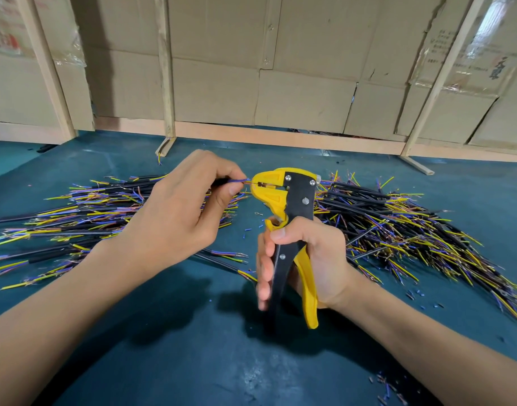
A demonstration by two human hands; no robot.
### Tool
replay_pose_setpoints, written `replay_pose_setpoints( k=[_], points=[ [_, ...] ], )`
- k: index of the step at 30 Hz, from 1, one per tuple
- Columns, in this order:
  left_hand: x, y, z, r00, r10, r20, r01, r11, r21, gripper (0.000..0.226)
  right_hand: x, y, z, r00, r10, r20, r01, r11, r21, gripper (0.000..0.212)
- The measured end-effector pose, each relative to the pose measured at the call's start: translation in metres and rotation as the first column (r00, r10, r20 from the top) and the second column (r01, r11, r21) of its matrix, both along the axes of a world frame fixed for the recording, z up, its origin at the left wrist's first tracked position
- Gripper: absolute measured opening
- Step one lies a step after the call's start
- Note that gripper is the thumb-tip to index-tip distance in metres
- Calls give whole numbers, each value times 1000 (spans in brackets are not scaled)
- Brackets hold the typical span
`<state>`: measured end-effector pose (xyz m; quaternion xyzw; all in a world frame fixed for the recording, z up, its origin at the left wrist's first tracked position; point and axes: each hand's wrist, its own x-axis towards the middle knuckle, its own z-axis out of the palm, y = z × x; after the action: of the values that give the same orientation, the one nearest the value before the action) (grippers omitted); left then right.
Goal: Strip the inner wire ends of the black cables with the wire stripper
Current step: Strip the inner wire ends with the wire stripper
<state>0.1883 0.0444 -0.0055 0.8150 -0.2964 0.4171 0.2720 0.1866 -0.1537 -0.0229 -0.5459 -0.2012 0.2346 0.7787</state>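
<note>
My right hand (307, 259) grips the handles of a yellow and black wire stripper (292, 200), which stands upright with its jaws pointing left. My left hand (181, 206) pinches a black cable (222, 181) between thumb and forefinger. The cable's blue inner wire (239, 180) reaches into the stripper's jaws. Most of that cable is hidden inside my left hand.
A pile of black cables (75, 218) with yellow, blue and brown wire ends lies on the left of the teal table (175, 347). A second pile (403, 230) lies on the right. Small insulation scraps (389, 388) dot the surface. Cardboard panels on wooden frames (169, 83) stand behind.
</note>
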Motion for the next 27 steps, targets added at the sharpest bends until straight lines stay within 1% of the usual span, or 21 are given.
replay_pose_setpoints(
  k=[3,7,11,16,19,22,27],
  points=[
    [0,3,-1,1000,12,22,-12,1000,17,13,1,1,-2,998,-60,6,60,998,-29,20],
    [4,5,-2,993,46,104,-54,996,77,12,3,-1,-4,1000,-13,-9,13,1000,28,15],
    [6,5,-1,984,116,138,-124,991,52,13,3,-1,-5,999,-6,37,5,999,38,19],
    [4,1,1,971,148,187,-155,988,18,15,4,-3,-5,994,-46,98,45,999,14,18],
    [4,-2,1,969,172,177,-170,985,-28,12,4,-3,-7,989,-82,127,82,997,5,19],
    [5,-3,1,966,211,148,-199,976,-92,13,4,-2,-9,987,-103,121,103,995,10,19],
    [7,-1,-1,969,195,150,-193,981,-33,23,5,-2,-9,988,-105,114,105,994,6,19]
  ],
)
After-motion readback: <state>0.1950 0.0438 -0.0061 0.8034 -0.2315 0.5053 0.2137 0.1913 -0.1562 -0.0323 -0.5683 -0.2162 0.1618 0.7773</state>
